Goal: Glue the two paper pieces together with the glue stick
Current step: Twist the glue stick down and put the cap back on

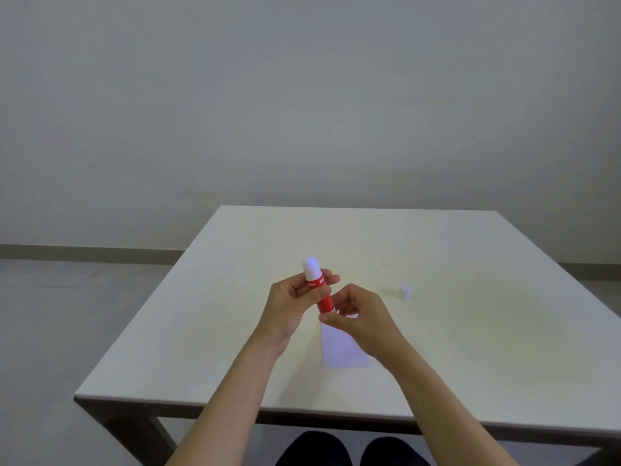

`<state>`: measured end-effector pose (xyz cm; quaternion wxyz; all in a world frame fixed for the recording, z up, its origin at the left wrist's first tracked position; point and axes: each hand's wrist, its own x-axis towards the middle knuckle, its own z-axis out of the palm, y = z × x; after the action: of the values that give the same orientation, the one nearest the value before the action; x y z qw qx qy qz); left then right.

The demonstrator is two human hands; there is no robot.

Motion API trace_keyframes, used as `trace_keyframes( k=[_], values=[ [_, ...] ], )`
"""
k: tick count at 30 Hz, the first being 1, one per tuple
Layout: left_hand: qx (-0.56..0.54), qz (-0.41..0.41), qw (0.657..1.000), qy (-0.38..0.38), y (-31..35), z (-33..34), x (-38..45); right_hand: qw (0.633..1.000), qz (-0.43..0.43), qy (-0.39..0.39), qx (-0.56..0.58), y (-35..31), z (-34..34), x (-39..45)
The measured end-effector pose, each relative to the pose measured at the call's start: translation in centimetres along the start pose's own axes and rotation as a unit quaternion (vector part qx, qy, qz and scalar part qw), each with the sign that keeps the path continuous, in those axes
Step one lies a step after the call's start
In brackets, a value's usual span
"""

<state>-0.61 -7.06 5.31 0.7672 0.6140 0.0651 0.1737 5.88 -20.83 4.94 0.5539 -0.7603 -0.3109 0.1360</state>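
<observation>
The red glue stick is held in the air above the pale table, tilted slightly with its white glue tip uppermost and uncovered. The left hand wraps its fingers around the upper red barrel, thumb on the near side. The right hand pinches the bottom end of the glue stick between thumb and forefinger, the other fingers curled loosely. Directly below the glue stick, and partly hidden by the right hand, white paper lies flat on the table; whether it is one piece or two stacked cannot be told. To the right of the glue stick, well apart from it, a small white cap stands on the table. Behind the glue stick, beyond the table's far edge, rises a plain wall.
</observation>
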Motion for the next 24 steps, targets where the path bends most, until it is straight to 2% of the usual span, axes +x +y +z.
trace_keyframes(
  k=[2, 4, 5, 7, 9, 10, 12, 14, 15, 17, 18, 20, 21, 22, 24],
  values=[
    [-0.014, -0.001, 1.000, 0.015, 0.1, 0.4, 0.0, 0.996, -0.019, 0.075, -0.037, -0.4, 1.4, -0.3],
    [-0.020, 0.003, 0.999, 0.027, 0.2, 0.6, 0.1, 0.993, -0.027, 0.100, -0.052, -0.4, 2.4, -0.4],
    [-0.024, 0.004, 0.999, 0.029, 0.4, 0.6, 0.1, 0.996, -0.013, 0.075, -0.051, -0.5, 2.4, -0.3],
    [-0.030, 0.006, 0.999, 0.022, 0.8, 0.3, 0.1, 0.998, 0.035, -0.054, -0.010, -0.8, 1.2, -0.2],
    [-0.024, 0.008, 1.000, 0.009, 1.2, 0.0, 0.0, 0.969, 0.075, -0.199, 0.129, -0.5, -0.3, -0.1],
    [-0.024, 0.010, 1.000, 0.003, 1.4, -0.1, -0.1, 0.947, 0.082, -0.238, 0.199, -0.3, -0.8, -0.2],
    [-0.028, 0.012, 1.000, -0.005, 1.7, -0.1, -0.1, 0.924, 0.077, -0.261, 0.269, -0.1, -1.2, -0.2],
    [-0.022, 0.008, 1.000, 0.006, 1.7, 0.0, -0.2, 0.938, 0.068, -0.231, 0.248, 0.2, -0.8, 0.0],
    [-0.020, 0.006, 1.000, 0.018, 1.6, 0.1, -0.2, 0.956, 0.059, -0.192, 0.214, 0.2, -0.4, 0.0],
    [-0.021, 0.007, 0.999, 0.043, 1.4, 0.6, -0.2, 0.990, 0.053, -0.060, 0.120, -0.1, 1.0, 0.0],
    [-0.019, 0.010, 0.998, 0.052, 1.3, 1.0, -0.2, 0.995, 0.060, 0.031, 0.069, -0.2, 2.0, 0.0],
    [-0.010, 0.015, 0.998, 0.062, 1.2, 1.9, -0.1, 0.983, 0.074, 0.170, 0.002, -0.3, 4.2, -0.6],
    [-0.004, 0.017, 0.998, 0.065, 1.3, 2.2, 0.0, 0.979, 0.076, 0.191, 0.001, -0.3, 4.8, -0.8],
    [-0.002, 0.018, 0.998, 0.067, 1.4, 2.2, 0.0, 0.981, 0.084, 0.174, 0.018, -0.4, 4.9, -0.8],
    [-0.003, 0.014, 0.998, 0.066, 1.8, 1.9, 0.2, 0.982, 0.118, 0.047, 0.136, -0.8, 3.6, -0.7]
  ],
)
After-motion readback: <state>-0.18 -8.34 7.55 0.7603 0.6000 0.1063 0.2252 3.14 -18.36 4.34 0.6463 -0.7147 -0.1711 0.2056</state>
